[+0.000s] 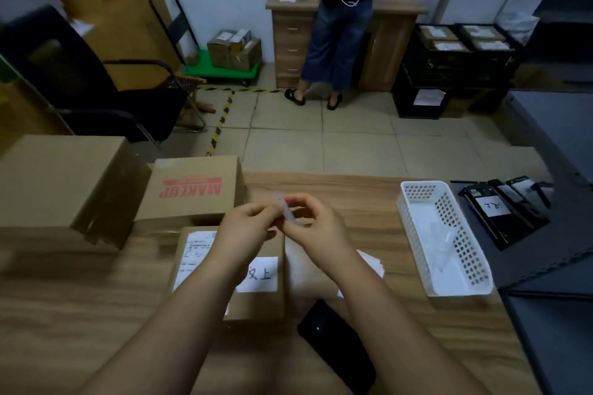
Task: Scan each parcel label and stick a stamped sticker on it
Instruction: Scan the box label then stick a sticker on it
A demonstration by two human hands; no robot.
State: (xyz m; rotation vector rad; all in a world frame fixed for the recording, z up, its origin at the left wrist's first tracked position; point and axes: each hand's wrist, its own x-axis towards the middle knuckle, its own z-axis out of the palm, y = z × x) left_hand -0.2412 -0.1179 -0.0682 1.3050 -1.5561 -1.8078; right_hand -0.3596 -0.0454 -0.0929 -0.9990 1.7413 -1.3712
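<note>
Wooden table [96,314] spreads under my arms, with a big plain box [61,183] at its far left and a box printed MAKEUP [192,192] beside it. Nearer me lies the parcel [260,305], its label [192,253] face up and a white handwritten slip [260,274] on top. A white basket [449,234] sits to the right, a black phone [337,343] near me. My left hand [247,228] and right hand [316,228] meet above the parcel, both pinching a small pale sticker [284,207].
</note>
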